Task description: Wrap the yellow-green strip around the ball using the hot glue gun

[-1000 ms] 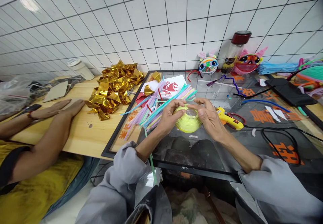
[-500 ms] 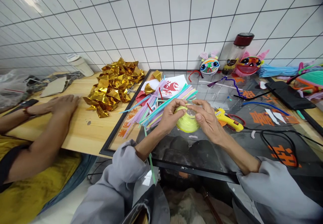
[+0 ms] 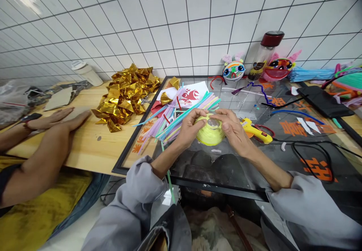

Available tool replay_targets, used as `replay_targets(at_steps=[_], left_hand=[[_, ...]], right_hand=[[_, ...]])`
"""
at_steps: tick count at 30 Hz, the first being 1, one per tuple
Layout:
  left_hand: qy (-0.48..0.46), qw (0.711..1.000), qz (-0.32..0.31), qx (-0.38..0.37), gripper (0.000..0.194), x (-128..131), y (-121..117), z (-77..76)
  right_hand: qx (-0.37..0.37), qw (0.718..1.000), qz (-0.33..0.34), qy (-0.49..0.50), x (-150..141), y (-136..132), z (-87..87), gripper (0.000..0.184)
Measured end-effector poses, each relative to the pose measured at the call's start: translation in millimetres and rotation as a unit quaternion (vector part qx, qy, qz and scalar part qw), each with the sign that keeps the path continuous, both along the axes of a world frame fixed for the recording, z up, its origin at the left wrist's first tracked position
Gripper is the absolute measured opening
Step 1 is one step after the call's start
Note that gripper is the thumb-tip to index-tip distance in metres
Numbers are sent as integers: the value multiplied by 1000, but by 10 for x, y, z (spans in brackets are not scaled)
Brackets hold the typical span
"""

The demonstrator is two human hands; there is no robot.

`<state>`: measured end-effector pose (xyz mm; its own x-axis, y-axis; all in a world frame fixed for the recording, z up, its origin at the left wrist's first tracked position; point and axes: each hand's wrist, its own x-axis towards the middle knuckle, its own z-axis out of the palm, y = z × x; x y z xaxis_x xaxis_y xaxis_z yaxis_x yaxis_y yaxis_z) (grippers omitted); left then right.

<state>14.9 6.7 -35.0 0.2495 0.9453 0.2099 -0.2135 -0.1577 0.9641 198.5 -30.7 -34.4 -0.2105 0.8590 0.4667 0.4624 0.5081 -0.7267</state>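
Note:
Between my two hands is a round yellow lantern-like form (image 3: 209, 135) with ridged sides and a round opening at its top. My left hand (image 3: 190, 128) grips its left side, thumb on the upper surface. Against the right side, my right hand (image 3: 234, 132) is closed with its fingers curled over the rim. Just behind my left hand lies a bundle of pastel pipe cleaners (image 3: 169, 124) in purple, teal and yellow. A yellow hot glue gun (image 3: 258, 132) rests on the dark tabletop right of my right hand.
A heap of folded gold foil paper (image 3: 124, 92) lies at left, near a co-worker's hands (image 3: 68, 119). Along the tiled wall stand two decorated animal-face lanterns (image 3: 233, 71) and a glass bottle (image 3: 261, 57). A black cable (image 3: 311, 145) and a black phone (image 3: 325, 102) lie at right.
The yellow form has tilted slightly, so its top opening shows more. My right fingers have shifted along the rim. The co-worker's hands have moved a little apart.

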Motion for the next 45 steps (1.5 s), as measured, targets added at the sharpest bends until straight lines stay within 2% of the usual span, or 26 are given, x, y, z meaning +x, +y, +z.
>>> replay_targets(at_steps=[7,11,20,28,34,40,45], left_hand=[[-4,1000,5,-2,28,24,26,-55],[-12,999,-9,-29,34,47,22,-46],[-18,996,17,-91,24,123,20,58],[-13,990,33,-138,22,172,130,111],[-17,991,22,-133,29,157,60,117],[-7,995,-5,-99,34,86,-9,99],[-5,996,-16,-83,37,81,-31,112]], right_hand=[[9,1000,16,4,7,-14,18,65],[4,1000,15,-3,4,-16,14,68],[-18,1000,22,0,-23,34,7,72],[-37,999,36,15,-1,172,-91,76],[-27,999,41,-8,19,109,-89,77],[-15,1000,19,16,71,-3,-27,55],[0,1000,4,-11,77,-21,3,53]])
